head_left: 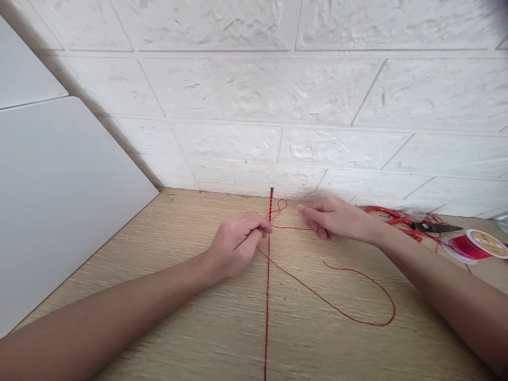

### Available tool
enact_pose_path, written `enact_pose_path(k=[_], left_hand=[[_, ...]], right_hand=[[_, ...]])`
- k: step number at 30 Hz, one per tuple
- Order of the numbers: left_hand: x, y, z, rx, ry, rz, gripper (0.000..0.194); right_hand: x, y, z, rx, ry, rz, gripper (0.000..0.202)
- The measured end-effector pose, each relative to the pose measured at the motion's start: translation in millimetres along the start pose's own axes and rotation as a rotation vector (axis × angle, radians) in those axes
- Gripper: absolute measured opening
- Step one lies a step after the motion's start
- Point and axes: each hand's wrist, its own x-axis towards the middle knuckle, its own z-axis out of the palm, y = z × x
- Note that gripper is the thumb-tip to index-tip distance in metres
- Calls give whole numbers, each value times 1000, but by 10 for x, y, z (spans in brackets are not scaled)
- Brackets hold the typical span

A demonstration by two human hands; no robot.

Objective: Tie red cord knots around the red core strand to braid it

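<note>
A dark nail (272, 190) stands at the back of the wooden table, and a knotted length of red cord (270, 206) hangs from it toward me. From there a taut red cord (267, 312) runs straight down to the near edge. My left hand (243, 238) pinches red cord just below the knots, thumb and index finger together. Over on the right, my right hand (331, 218) has its fingers curled, and a thin red cord (291, 227) stretches from the knots to it. A small loop stands beside the knots. One loose cord end (357, 320) curves across the table.
Red-handled scissors (413, 225) lie at the back right, beside a white spool of red cord (474, 246) and crumpled clear plastic (415, 212). A white brick-patterned wall (238, 95) rises behind. A white panel (71, 190) stands at the left.
</note>
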Motion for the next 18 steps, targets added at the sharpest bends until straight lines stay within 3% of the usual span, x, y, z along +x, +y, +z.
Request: enact_pose_path(k=[2, 5, 8, 10, 13, 15, 18], left_hand=[[0, -6, 0, 9, -2, 5, 26], [-3, -17, 0, 8, -6, 19, 26], [-10, -20, 0, 1, 0, 15, 26], [-13, -16, -1, -3, 2, 5, 26], [-14, -13, 1, -12, 6, -1, 26], [-14, -17, 3, -18, 7, 0, 26], [-16, -30, 4, -16, 2, -6, 26]], right_hand=[[-19, -37, 40, 92, -79, -61, 54], [-62, -136, 82, 417, -242, -248, 43], [-82, -193, 71, 541, -185, -340, 41], [-78, -187, 45, 483, -104, -265, 46], [-68, -153, 28, 360, -124, -129, 51], [-73, -144, 59, 250, -134, -177, 45], [-105, -174, 167, 33, -96, -363, 24]])
